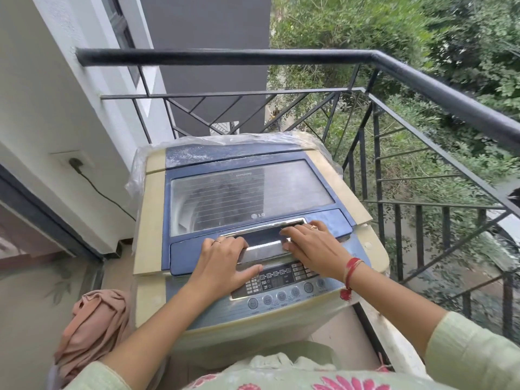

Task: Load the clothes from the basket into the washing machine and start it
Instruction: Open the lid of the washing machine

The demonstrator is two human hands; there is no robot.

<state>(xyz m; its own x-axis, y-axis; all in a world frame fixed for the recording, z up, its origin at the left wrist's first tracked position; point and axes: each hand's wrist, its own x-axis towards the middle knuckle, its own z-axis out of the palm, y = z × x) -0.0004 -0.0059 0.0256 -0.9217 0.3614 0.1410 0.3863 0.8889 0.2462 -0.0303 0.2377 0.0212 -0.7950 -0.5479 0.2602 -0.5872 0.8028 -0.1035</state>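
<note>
Lid handle (260, 251) — seemingly within both grips (225, 257) (312, 244)

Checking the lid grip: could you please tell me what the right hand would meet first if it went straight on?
Likely the lid handle: the right hand's fingers curl into its recess, though depth is unclear.
</note>
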